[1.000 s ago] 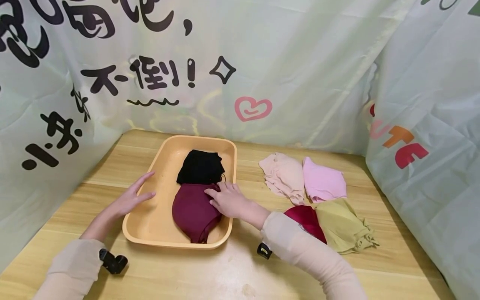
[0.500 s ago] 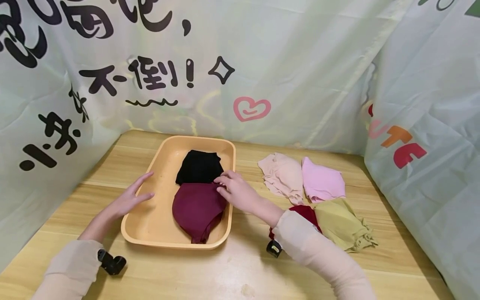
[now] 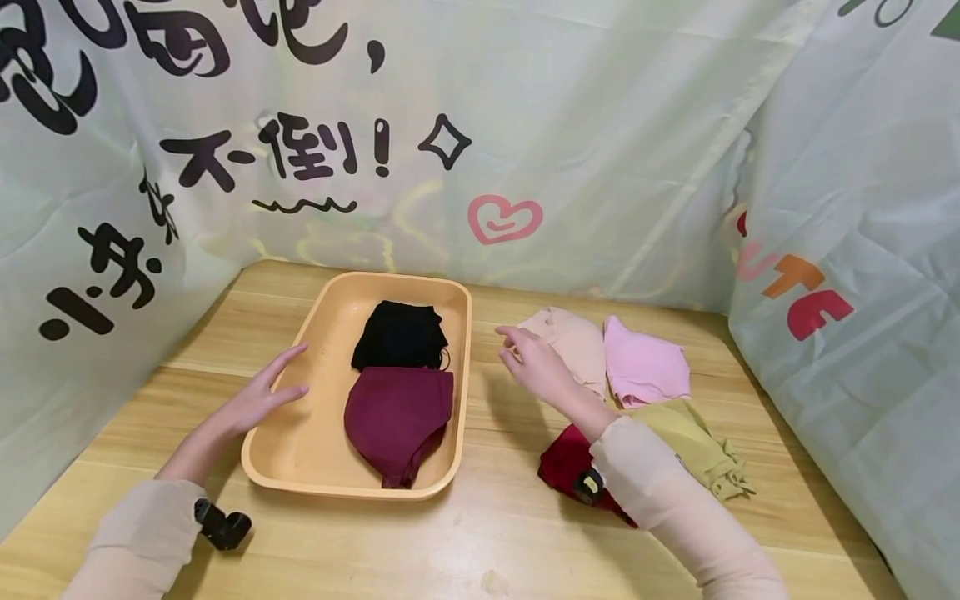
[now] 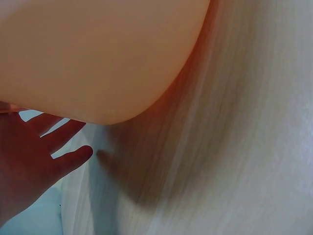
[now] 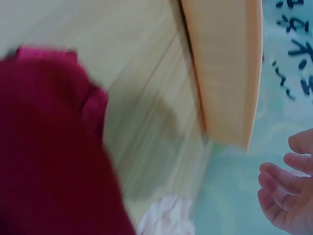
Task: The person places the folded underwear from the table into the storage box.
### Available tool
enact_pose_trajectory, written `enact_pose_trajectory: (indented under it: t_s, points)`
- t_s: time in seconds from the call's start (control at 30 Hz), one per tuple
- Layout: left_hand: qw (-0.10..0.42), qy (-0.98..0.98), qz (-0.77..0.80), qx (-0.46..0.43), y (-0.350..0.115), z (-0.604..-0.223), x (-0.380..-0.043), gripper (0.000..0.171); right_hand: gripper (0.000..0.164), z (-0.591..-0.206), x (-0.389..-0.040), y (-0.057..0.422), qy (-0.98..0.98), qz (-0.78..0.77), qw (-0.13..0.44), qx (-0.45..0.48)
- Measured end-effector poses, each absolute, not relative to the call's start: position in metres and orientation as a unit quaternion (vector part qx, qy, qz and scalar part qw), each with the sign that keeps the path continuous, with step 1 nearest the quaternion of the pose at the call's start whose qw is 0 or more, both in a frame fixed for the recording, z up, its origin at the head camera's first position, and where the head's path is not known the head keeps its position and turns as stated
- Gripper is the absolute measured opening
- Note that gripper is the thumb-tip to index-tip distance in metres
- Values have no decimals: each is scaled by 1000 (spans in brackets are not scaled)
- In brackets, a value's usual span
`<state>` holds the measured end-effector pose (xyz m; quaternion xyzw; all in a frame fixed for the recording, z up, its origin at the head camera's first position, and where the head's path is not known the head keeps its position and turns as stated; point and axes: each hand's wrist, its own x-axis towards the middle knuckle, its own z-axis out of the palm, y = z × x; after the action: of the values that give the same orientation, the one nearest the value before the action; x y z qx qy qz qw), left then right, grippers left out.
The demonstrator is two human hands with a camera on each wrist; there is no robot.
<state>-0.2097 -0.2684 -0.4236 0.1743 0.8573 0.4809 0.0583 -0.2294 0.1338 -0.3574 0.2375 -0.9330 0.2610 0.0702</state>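
Observation:
My left hand (image 3: 258, 403) is at the left rim of an orange plastic tray (image 3: 303, 454), thumb and fingers spread. The left wrist view shows its fingers (image 4: 71, 159) beside the tray's outer wall. A folded maroon bra (image 3: 397, 417) with a rounded cup lies in the tray's right half, just in front of a folded black garment (image 3: 399, 335). My right hand (image 3: 542, 367) hovers right of the tray, fingers loosely bent, nothing in them. In the head view it overlaps a beige folded garment (image 3: 573, 342). A dark red garment (image 3: 562, 462) lies below the right wrist.
A pink folded garment (image 3: 647, 362) lies behind an olive-yellow one (image 3: 686, 433) on the right of the wooden table (image 3: 420, 550); the right sleeve partly covers the olive one. Printed cloth sheets (image 3: 600, 125) enclose the back and sides.
My right hand has let go of the maroon bra's right edge and moved right, out of the tray, toward the beige garment. The left hand has stayed at the rim.

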Motion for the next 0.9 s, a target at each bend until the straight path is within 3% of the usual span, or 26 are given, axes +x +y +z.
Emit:
enact_pose_trajectory:
  t_s: [0.27,0.57,0.9]
  points:
    - [60,860,476,173,-269,-424,-210,69,41,-360,-245,173,-953,264,38,146]
    - [61,860,476,174,-269,-425,-210,69,54,-367,-259,202,-964,235,34,120]
    - [58,856,483,173,-271,-425,-210,69,57,-348,-275,224,-975,171,-125,62]
